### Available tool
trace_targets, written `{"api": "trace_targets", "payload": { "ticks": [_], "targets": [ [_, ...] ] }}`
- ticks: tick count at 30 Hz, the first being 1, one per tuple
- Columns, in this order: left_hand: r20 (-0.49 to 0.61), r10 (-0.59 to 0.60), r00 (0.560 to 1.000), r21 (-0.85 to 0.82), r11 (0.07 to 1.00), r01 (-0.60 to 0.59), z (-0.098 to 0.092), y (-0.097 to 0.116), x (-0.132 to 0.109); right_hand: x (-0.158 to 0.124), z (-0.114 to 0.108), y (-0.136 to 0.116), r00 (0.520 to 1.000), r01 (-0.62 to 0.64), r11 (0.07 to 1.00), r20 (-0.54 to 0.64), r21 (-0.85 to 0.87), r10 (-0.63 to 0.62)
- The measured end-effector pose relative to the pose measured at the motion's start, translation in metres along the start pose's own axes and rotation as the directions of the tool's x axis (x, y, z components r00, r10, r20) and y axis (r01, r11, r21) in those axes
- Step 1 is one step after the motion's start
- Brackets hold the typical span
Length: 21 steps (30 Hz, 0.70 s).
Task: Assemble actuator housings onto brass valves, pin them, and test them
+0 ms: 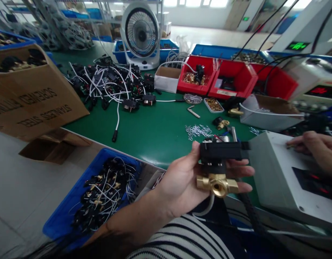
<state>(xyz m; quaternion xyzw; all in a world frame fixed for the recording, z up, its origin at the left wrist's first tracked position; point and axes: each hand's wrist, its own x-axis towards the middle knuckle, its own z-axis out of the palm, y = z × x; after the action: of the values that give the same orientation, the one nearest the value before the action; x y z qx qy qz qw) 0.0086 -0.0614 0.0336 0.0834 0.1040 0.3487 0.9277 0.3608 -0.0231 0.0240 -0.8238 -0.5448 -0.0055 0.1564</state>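
My left hand is wrapped under a valve unit, a black box on top of a brass three-port body. The thumb presses its left side and the fingers show behind its right side. A grey cable hangs below the brass body. At the right edge, my right hand is above the grey control box, its fingers pinched at a small brass-coloured part on the box top; whether it grips that part is unclear.
Small white clips, a dish of brass pieces and a pile of cabled black units lie on the green table. Red bins and a fan stand behind. A blue crate sits below left.
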Motion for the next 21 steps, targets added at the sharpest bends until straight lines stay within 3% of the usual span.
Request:
{"api": "trace_targets", "payload": {
  "ticks": [4,7,11,21],
  "targets": [
    [-0.046,0.112,0.993,0.169,0.980,-0.103,0.002,0.000,-0.004,-0.010,-0.011,-0.022,0.989,-0.139,0.990,0.056,0.022,0.138],
    [-0.078,0.212,0.974,0.295,0.938,-0.181,0.005,0.001,-0.007,-0.014,-0.011,-0.028,0.982,-0.178,0.981,0.082,0.079,0.171],
    [-0.062,0.232,0.971,0.402,0.896,-0.189,0.005,0.003,-0.006,-0.016,-0.011,-0.032,0.978,-0.201,0.970,0.084,0.135,0.191],
    [-0.113,0.260,0.959,0.431,0.882,-0.189,0.003,0.007,-0.007,-0.020,-0.015,-0.042,0.976,-0.216,0.963,0.067,0.161,0.208]
  ]
}}
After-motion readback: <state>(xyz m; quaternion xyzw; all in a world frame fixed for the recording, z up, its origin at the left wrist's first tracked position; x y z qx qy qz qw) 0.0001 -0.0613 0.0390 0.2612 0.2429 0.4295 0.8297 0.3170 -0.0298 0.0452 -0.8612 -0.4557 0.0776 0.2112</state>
